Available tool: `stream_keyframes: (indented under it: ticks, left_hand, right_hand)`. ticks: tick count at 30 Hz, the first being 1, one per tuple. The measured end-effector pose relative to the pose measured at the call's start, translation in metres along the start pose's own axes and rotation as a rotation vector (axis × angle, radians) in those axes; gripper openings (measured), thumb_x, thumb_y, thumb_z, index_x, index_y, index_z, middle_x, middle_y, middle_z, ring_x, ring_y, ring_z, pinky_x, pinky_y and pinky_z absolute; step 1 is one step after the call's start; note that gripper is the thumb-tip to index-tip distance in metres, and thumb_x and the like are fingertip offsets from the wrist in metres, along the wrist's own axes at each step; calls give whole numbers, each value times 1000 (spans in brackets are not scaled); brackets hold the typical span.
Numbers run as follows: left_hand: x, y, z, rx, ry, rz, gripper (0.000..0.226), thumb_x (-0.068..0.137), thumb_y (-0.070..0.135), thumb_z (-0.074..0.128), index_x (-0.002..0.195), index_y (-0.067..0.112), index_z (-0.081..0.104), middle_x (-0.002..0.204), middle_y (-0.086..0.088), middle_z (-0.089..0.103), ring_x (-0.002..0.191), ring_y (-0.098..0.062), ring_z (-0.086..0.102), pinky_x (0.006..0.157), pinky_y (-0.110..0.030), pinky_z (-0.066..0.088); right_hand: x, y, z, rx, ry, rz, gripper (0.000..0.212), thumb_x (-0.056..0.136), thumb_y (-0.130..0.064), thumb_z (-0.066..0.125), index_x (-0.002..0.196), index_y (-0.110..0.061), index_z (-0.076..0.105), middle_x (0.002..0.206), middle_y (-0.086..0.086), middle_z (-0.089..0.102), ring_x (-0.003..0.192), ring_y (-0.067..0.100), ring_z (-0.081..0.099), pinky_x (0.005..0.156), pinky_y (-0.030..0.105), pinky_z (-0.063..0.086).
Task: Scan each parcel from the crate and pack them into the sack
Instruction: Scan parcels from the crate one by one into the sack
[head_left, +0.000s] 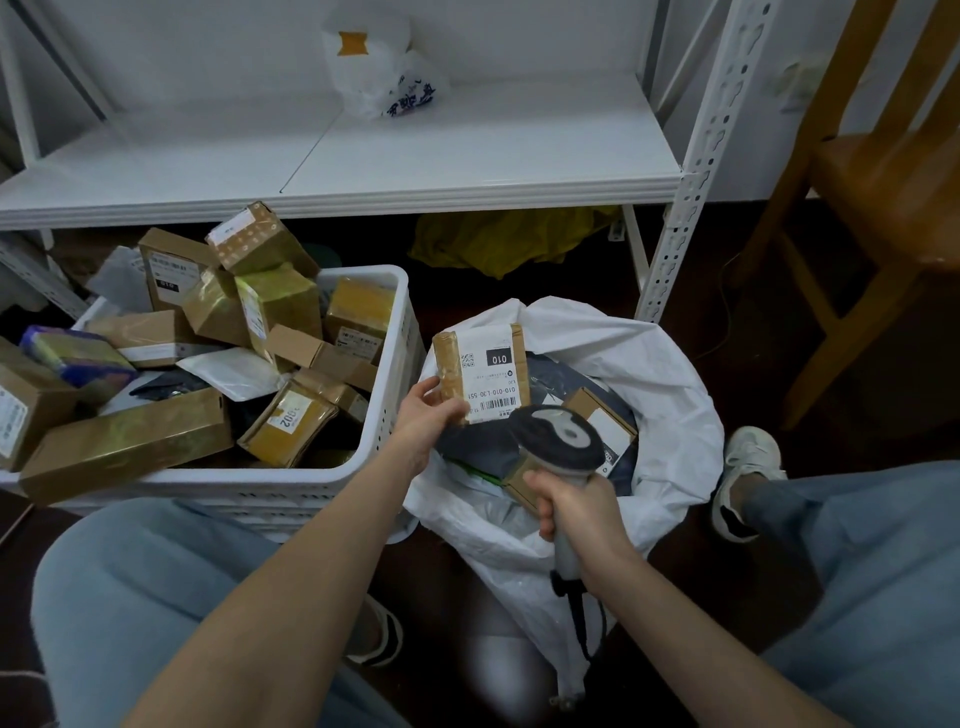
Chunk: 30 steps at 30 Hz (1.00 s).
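Parcel (480, 371) sits pinched in our left hand (426, 415) above the open sack (670, 395), label up; our right hand (582, 512) grips the scanner (558, 441) just beneath. Its head overlaps the barcode, so we judge a misread likely. Crate (384, 431) remains heaped.

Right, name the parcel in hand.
The brown parcel with the white 010 label, gripped by the left hand above the sack; the rest lie in crate or sack.

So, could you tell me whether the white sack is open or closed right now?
Open: the sack gapes wide at the top, with parcels visible inside.
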<state>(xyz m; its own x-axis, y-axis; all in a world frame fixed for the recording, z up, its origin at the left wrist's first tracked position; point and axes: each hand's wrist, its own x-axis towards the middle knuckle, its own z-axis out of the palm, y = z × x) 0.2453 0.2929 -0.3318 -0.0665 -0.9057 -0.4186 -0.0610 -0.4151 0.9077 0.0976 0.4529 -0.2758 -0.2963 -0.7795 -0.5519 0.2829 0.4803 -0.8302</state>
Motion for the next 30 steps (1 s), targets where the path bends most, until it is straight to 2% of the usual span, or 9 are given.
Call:
stream_keyframes:
  ticks: [4, 6, 8, 11, 15, 19, 21, 24, 30]
  left_hand:
    - [10, 12, -1, 472, 28, 196, 76, 74, 8, 76, 141, 16, 39, 126, -5, 53, 109, -23, 57, 89, -43, 55]
    - [15, 13, 3, 718, 26, 274, 79, 73, 14, 77, 141, 18, 39, 124, -5, 53, 109, -23, 56, 90, -42, 53]
    - [18, 5, 8, 827, -65, 215, 76, 75, 18, 76, 141, 17, 38, 123, -5, 56, 109, -24, 57, 89, -37, 51]
    - [22, -26, 10, 960, -232, 7, 75, 77, 24, 77, 140, 12, 38, 127, -8, 57, 114, -25, 56, 95, -32, 46]
    - [29, -49, 9, 1153, -298, -105, 58, 81, 27, 73, 131, 9, 48, 125, -9, 61, 112, -25, 59, 96, -33, 47]
    - [35, -55, 17, 1151, -114, 50, 69, 80, 32, 73, 138, 16, 40, 131, -9, 54, 112, -28, 58, 93, -42, 49]
    - [36, -60, 25, 1231, -37, 112, 55, 87, 26, 63, 137, 18, 40, 130, -11, 54, 112, -32, 58, 88, -43, 50]
    - [41, -72, 28, 1328, 19, 34, 32, 95, 20, 45, 126, 12, 47, 120, -13, 61, 107, -34, 60, 83, -41, 48]
    - [47, -70, 26, 1358, 28, 20, 32, 96, 20, 42, 126, 11, 46, 120, -13, 60, 109, -33, 59, 82, -40, 48]
  right_hand:
    - [28, -23, -7, -30, 62, -56, 10, 86, -12, 69, 81, -6, 64, 58, 4, 58, 48, 13, 50, 51, 26, 45]
    - [48, -32, -8, -33, 86, -65, 10, 86, -13, 69, 80, -6, 65, 60, 4, 59, 48, 13, 51, 52, 26, 45]
    - [68, -38, -8, -52, 111, -66, 12, 86, -12, 68, 76, -7, 65, 58, 4, 59, 48, 12, 50, 51, 26, 45]
    - [93, -42, -7, -71, 139, -60, 10, 84, -10, 67, 76, -6, 63, 58, 5, 59, 44, 12, 48, 45, 24, 43]
    - [118, -37, -3, -99, 141, -22, 10, 84, -9, 67, 89, 0, 65, 58, 6, 59, 42, 11, 49, 44, 24, 43]
    - [132, -26, 6, -98, 134, 28, 8, 83, -9, 68, 85, -2, 65, 56, 6, 59, 43, 11, 49, 45, 25, 43]
    - [136, -22, 12, -92, 120, 55, 8, 83, -8, 68, 78, -4, 64, 58, 7, 59, 43, 12, 49, 45, 25, 42]
    - [139, -21, 18, -75, 103, 69, 10, 84, -7, 67, 75, -5, 63, 57, 6, 58, 43, 11, 48, 43, 23, 43]
    - [145, -30, 27, -81, 98, 67, 9, 85, -9, 68, 78, -5, 64, 56, 4, 58, 43, 10, 48, 44, 22, 43]
